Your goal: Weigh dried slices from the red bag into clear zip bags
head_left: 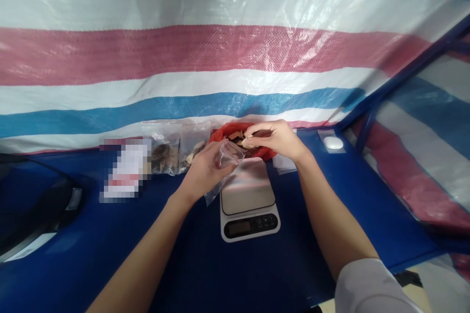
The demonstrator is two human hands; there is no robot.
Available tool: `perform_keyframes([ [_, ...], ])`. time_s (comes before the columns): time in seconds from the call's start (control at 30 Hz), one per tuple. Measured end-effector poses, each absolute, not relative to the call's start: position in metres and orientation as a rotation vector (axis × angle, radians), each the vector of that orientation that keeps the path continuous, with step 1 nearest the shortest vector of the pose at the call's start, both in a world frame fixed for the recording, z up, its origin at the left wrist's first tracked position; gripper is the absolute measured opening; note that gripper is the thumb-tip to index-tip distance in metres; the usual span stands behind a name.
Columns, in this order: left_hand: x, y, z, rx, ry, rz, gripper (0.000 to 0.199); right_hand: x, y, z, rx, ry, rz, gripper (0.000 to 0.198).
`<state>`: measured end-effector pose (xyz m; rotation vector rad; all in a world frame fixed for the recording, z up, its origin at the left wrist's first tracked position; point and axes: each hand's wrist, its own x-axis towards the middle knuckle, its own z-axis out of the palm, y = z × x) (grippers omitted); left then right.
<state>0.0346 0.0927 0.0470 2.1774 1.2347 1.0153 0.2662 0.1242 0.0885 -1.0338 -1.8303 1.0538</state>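
Observation:
My left hand [207, 168] is closed around a clear plastic bag [230, 154], whose mouth gapes toward the right. Its lower corner hangs beside a white kitchen scale [247, 188] with a metal plate and a dark display. Over a red plastic bag [220, 132] of dried, brownish pieces, my right hand [275, 138] pinches a pale dried slice [250, 143]. What exactly the pieces are, I cannot tell. The slice is just right of the clear bag's mouth.
Filled clear zip bags [164, 156] stand left of the red bag, beside a blurred-out sheet [127, 168]. Flat clear bags [284, 164] lie behind the scale. A small white item [333, 143] is at the right. A black object [33, 210] occupies the left side. Striped sheeting [220, 49] rises behind.

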Motion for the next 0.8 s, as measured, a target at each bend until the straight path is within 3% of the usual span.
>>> perform_keyframes([
  [0.23, 0.043, 0.086, 0.054, 2.204, 1.212, 1.006, 0.044, 0.242, 0.109, 0.102, -0.992, -2.142, 0.869, 0.009],
  [0.37, 0.045, 0.084, 0.058, 2.169, 1.212, 1.022, 0.039, 0.233, 0.108, 0.1, -1.021, -2.265, 0.703, 0.016],
  [0.53, 0.044, 0.085, 0.055, 2.108, 1.216, 1.063, 0.04, 0.233, 0.108, 0.099, -0.926, -2.254, 0.731, 0.015],
  [0.7, 0.041, 0.088, 0.051, 2.045, 1.252, 1.09, 0.05, 0.249, 0.111, 0.101, -0.946, -2.112, 0.858, 0.017],
  [0.8, 0.039, 0.088, 0.052, 1.998, 1.266, 1.1, 0.056, 0.268, 0.119, 0.098, -1.048, -2.045, 0.77, 0.017],
])
